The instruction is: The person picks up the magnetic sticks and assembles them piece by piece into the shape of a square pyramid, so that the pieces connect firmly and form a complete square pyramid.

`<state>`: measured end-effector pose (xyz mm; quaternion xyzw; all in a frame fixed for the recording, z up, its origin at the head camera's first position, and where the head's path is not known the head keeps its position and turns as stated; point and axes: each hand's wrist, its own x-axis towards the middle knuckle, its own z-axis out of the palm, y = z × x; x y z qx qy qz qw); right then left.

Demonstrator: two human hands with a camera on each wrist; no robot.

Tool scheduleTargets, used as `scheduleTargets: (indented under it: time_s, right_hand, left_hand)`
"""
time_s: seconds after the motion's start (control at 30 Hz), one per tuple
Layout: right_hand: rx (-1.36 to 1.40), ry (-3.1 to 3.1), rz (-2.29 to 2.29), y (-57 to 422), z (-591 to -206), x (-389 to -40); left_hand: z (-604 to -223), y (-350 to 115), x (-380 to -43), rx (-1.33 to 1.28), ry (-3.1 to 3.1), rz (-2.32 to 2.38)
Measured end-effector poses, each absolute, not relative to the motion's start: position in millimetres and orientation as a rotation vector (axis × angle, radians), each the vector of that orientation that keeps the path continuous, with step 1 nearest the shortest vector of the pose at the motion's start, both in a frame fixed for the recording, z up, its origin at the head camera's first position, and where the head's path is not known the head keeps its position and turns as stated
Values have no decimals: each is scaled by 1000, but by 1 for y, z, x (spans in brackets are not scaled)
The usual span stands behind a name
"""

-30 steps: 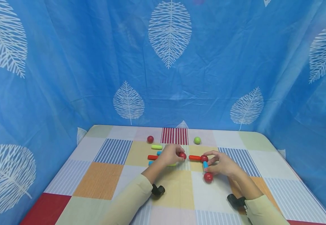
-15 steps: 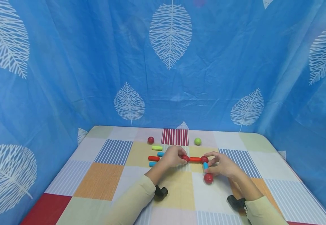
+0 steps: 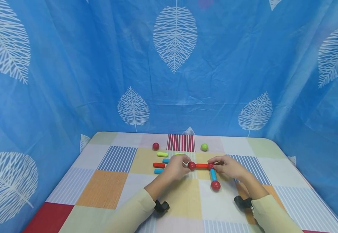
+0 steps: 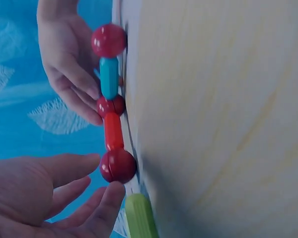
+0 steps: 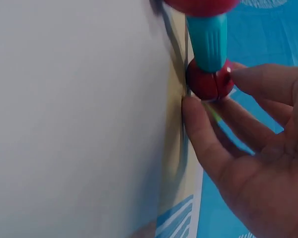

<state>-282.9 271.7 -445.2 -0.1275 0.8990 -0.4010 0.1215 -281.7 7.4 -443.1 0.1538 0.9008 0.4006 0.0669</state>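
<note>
In the head view, a right-angled chain lies on the table: a red ball (image 3: 191, 166), a red rod (image 3: 201, 166), a corner red ball (image 3: 211, 166), a blue rod (image 3: 213, 174) and an end red ball (image 3: 215, 185). My left hand (image 3: 178, 167) is beside the left ball, its thumb and fingers spread loosely around it. The left wrist view shows fingertips at that ball's edge, not clasping it. My right hand (image 3: 230, 166) pinches the corner ball, also seen as a red ball (image 5: 201, 84) below the blue rod in the right wrist view.
Loose yellow-green rods (image 3: 162, 154), blue rods (image 3: 158, 171) and a red rod (image 3: 158, 165) lie left of my left hand. Farther back sit a red ball (image 3: 155, 146) and a green ball (image 3: 204, 147). A blue leaf-print curtain (image 3: 174, 97) encloses the table's far side.
The left hand brought its red ball rightward against the red rod, then eased its fingers off it. The right hand's fingers moved from the blue rod up to the corner ball.
</note>
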Motion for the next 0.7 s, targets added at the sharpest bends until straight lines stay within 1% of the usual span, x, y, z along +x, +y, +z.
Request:
scheduleTargets:
  time_s: [0.17,0.4,0.57,0.7]
  right_hand:
    - [-406,2617,-1146,276,-445,-283]
    - [-421,2573,-1150,279,-446,-271]
    - [-468,2559,-1152,278,-444,-260]
    - [-422,2535,-1187,275,-445,-253]
  left_hand:
    - [-442,2,-270,568,2771,1189]
    - [-443,-8,-252,642,2777,1160]
    - [-441,-8,-239,707,2686,1106]
    - [-441,-2,-229,694,2552,1105]
